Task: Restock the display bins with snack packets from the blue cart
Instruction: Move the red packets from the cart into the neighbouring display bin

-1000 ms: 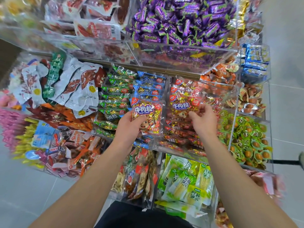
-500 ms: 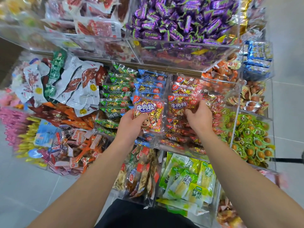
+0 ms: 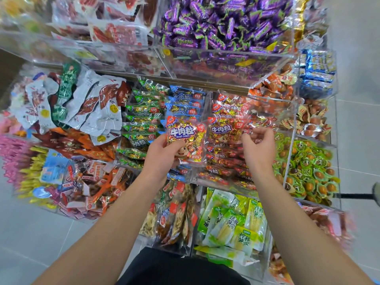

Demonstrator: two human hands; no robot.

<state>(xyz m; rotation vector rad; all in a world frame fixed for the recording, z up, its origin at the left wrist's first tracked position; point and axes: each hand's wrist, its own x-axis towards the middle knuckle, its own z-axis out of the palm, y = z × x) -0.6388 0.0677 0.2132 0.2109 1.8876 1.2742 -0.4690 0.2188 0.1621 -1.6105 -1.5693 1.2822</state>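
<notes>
1. Red bin (image 3: 230, 171) sits mid-shelf, already pretty full of beef packets.
2. Left hand (image 3: 162, 155) grips spare packets (image 3: 186, 140) beside it, ready to feed in.
3. Right hand (image 3: 258, 149) pinches the top packet (image 3: 225, 130), straightening it, I'd say.

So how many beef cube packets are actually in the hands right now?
1: the left hand holds a red beef cubes packet above the bins. The right hand touches packets in the red bin; any held there is hidden.

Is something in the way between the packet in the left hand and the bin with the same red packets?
Nothing visible blocks it. The left hand holds the beef cubes packet just left of the open-topped red packet bin; the right hand hovers over that bin.
</notes>
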